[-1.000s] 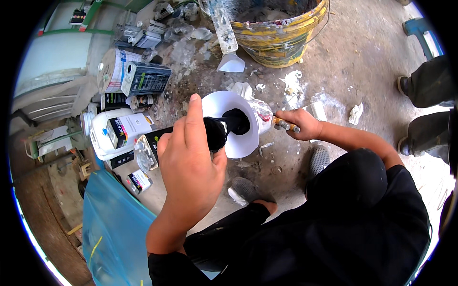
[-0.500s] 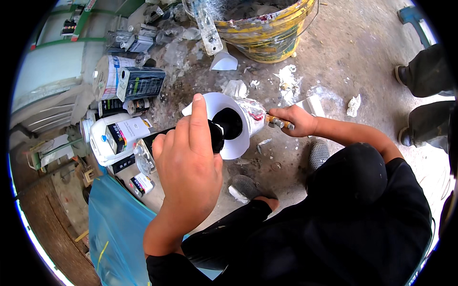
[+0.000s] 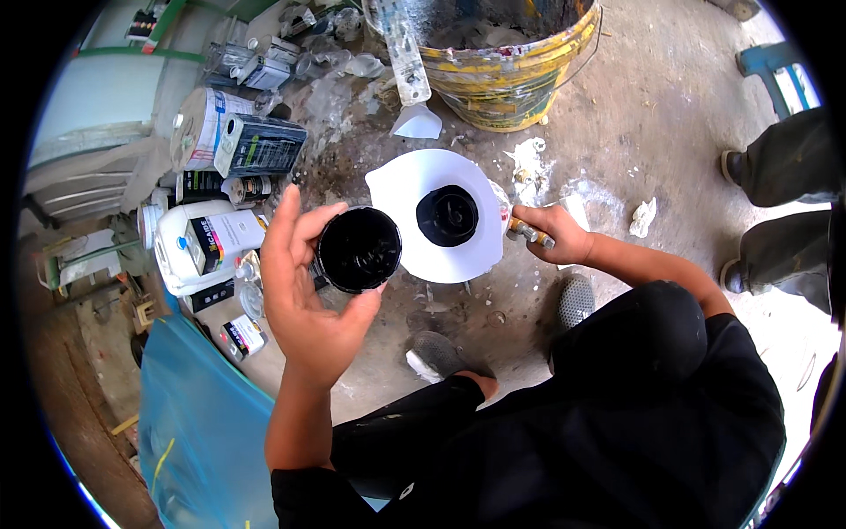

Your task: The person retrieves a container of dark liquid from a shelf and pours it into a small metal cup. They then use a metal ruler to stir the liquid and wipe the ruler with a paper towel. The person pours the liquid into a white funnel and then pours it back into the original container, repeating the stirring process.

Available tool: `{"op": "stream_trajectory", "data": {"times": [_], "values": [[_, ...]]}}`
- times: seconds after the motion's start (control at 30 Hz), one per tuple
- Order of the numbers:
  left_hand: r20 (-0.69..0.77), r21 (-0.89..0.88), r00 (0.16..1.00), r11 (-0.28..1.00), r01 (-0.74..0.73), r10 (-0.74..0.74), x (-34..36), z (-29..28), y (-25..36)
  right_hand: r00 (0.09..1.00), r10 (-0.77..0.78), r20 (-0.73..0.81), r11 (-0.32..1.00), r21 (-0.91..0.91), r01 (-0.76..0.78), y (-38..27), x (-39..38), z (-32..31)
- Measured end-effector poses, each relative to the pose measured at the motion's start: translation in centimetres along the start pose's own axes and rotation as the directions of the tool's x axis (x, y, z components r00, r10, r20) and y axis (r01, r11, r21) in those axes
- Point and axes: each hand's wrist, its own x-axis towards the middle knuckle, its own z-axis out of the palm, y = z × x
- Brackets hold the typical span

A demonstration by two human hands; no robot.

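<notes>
My left hand (image 3: pixel 317 331) is closed around a black-coated cup (image 3: pixel 359 249), its mouth facing up, just left of a white paper funnel (image 3: pixel 397 189). Black liquid, probably paint, fills the middle of the funnel. Under the funnel's right edge, my right hand (image 3: pixel 560 236) grips the brass-coloured fittings and handle of what looks like a spray gun (image 3: pixel 529 231). Most of the gun and whatever supports the funnel are hidden beneath the paper.
A paint-stained yellow bucket (image 3: pixel 502 79) stands ahead, with a spattered strip (image 3: pixel 405 62) leaning against it. Metal cans (image 3: pixel 260 145) and a white jug (image 3: pixel 189 247) crowd the left, beside blue plastic sheeting (image 3: pixel 203 414). Another person's legs (image 3: pixel 784 159) are at right.
The cup was tipped over the funnel; my left hand has turned it upright and drawn it back left. The funnel now faces up more fully, with my right hand still on the gun.
</notes>
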Motion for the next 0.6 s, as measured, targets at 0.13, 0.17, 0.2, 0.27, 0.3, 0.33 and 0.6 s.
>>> {"op": "stream_trajectory", "data": {"times": [0.13,0.17,0.2,0.27,0.3,0.33,0.6], "values": [[-0.028,-0.198,0.999,0.98,0.015,-0.021,-1.0,-0.4,-1.1,0.998,0.054,0.031,0.998,0.024,-0.055,-0.6,-0.5,-1.3],[-0.042,-0.219,0.999,0.976,0.002,-0.012,-1.2,-0.7,-1.5,0.996,0.092,-0.012,0.995,0.029,-0.091,-1.5,-0.5,-1.4],[-0.058,-0.241,0.998,0.97,-0.012,-0.002,-1.4,-1.0,-1.9,0.998,0.059,-0.016,0.998,0.021,-0.059,-1.8,-0.5,-1.6],[-0.076,-0.204,0.997,0.978,-0.045,0.03,-1.3,-1.7,-3.1,1.0,-0.008,-0.016,1.0,0.003,0.008,-2.0,-0.7,-2.4],[-0.078,-0.233,0.997,0.972,-0.035,0.017,-1.6,-2.2,-4.2,0.999,-0.021,-0.025,0.998,-0.057,0.02,-2.5,-0.7,-3.0],[-0.079,-0.261,0.997,0.965,-0.027,0.006,-1.9,-2.7,-5.3,0.999,-0.013,-0.052,0.999,-0.047,0.011,-2.7,-0.6,-3.1],[-0.119,0.079,0.993,0.996,0.031,-0.022,-5.6,-4.1,-21.3,0.979,0.188,-0.079,0.959,0.229,-0.166,-15.6,4.0,-9.4]]}}
